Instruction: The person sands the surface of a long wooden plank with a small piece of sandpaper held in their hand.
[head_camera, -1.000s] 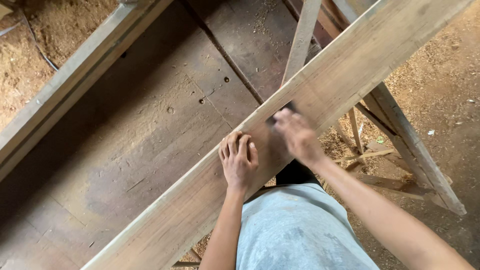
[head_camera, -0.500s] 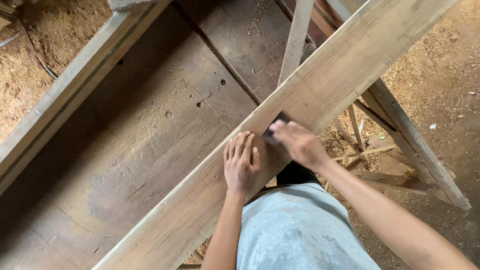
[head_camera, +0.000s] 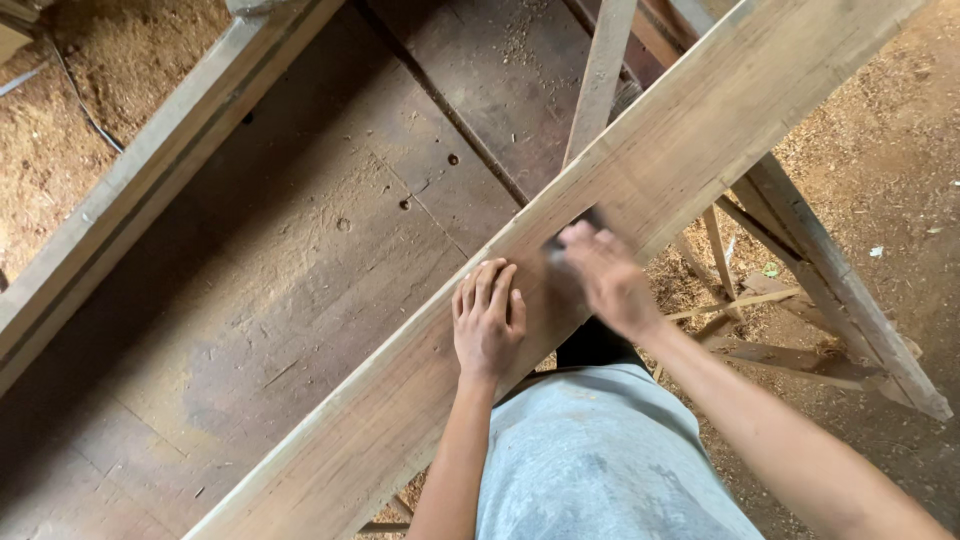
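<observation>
**Pale wood plank under two bare hands**

Pale, rough-sawn plank (head_camera: 640, 200), seen from the head camera, slanting from lower left to upper right across a dark, dusty workbench (head_camera: 330, 250). Left hand (head_camera: 487, 320) flat on the plank, palm down, fingers straight and close together. Right hand (head_camera: 605, 275) just beside it, blurred, pressed over a small dark object (head_camera: 590, 217) on the plank; finger grip impossible to tell. Sawdust floor (head_camera: 870, 150) at right, with slanted wooden trestle legs (head_camera: 830, 290) beneath the plank. Grey shirt (head_camera: 600, 460) at bottom.
</observation>
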